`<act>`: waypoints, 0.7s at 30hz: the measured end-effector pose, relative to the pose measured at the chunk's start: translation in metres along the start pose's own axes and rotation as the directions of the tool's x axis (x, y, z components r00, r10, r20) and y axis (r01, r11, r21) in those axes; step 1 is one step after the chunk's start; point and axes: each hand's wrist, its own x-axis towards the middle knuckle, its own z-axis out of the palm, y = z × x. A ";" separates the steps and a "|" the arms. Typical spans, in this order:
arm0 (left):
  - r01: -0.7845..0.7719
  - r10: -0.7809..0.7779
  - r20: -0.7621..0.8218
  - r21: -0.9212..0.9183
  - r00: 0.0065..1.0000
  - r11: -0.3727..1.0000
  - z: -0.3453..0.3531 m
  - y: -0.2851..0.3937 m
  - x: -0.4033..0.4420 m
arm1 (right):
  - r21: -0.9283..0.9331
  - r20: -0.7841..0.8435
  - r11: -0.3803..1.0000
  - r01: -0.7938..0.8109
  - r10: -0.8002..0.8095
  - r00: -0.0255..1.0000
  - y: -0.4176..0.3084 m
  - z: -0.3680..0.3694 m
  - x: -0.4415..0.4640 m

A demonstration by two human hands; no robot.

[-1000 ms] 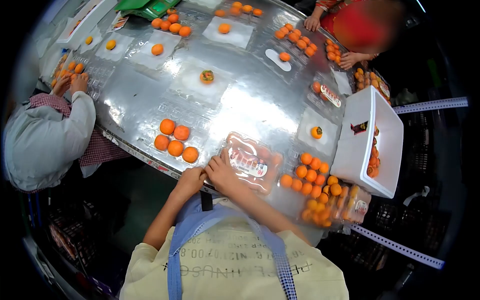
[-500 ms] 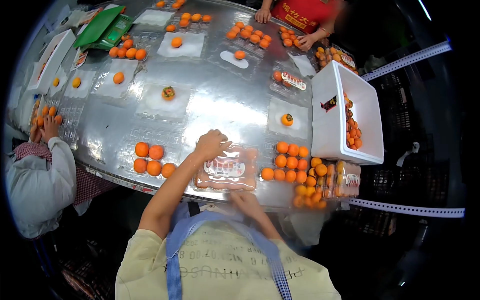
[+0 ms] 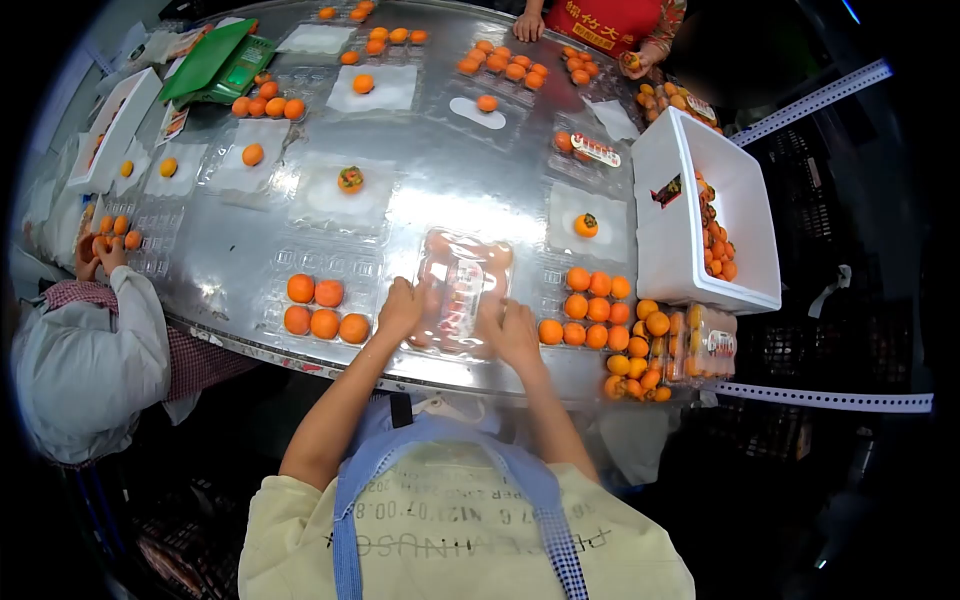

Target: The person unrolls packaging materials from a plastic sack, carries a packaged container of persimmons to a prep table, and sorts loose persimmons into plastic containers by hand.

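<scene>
A closed clear plastic pack of orange fruit with a white label lies lengthwise before me on the metal table, slightly blurred. My left hand is at its left side, fingers closed around the edge. My right hand grips the lower right side. To the left, an open clear tray holds several orange fruits in its near rows. On the right, another tray is mostly filled with orange fruits, beside a pile of loose ones.
A white foam box with fruit stands at the right, near closed packs. A green scale sits at the back left. One person works at the left, another across the table.
The closed pack has turned from crosswise to lengthwise. My left hand has come down from its far edge to its left side, and my right hand has moved up to its right side.
</scene>
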 end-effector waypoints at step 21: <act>0.463 -0.177 0.438 -0.729 0.882 0.503 -0.017 -0.045 -0.091 | -0.130 0.276 0.494 0.860 -0.815 0.510 -0.071 0.038 0.006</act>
